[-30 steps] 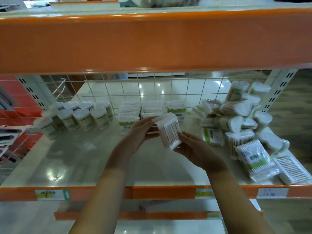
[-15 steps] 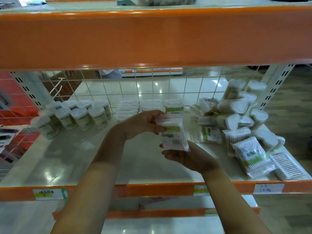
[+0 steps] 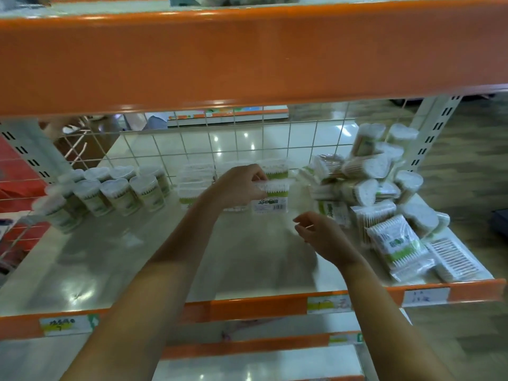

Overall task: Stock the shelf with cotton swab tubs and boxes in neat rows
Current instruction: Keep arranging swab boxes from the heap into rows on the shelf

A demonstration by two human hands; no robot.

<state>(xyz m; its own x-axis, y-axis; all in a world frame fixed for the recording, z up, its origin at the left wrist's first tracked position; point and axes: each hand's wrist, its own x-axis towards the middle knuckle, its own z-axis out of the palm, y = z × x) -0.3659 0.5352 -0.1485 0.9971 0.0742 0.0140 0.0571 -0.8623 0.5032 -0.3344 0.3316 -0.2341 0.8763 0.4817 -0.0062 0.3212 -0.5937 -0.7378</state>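
Head camera looked down under an orange steel shelf beam (image 3: pixel 247 56) onto the pale grey glossy shelf board (image 3: pixel 110 259). At the far left stood a cluster of clear heart-shaped plastic tubs of cotton swabs (image 3: pixel 110 192) with green labels, upright in rough rows, the nearest ones smeared by motion. Just to their right, against the white wire mesh back panel (image 3: pixel 192 144), sat a short stack of flat clear rectangular swab boxes (image 3: pixel 195 182). The left hand (image 3: pixel 242 185) reached in beside that stack, its fingers curled over the top edge of a clear rectangular box of white-tipped cotton swabs with a green band and barcode label (image 3: pixel 270 200); the box stood upright at the back of the shelf, in front of another like it, though whether its base was touching the board I could not quite make out. The right hand (image 3: pixel 321 235) hung apart from it, lower and nearer, holding nothing, fingers loosely bent. At the far right lay a jumbled heap of heart tubs and bagged swab packs (image 3: pixel 379 188), with a soft clear green-striped bag of swabs (image 3: pixel 398 246) near the front edge.
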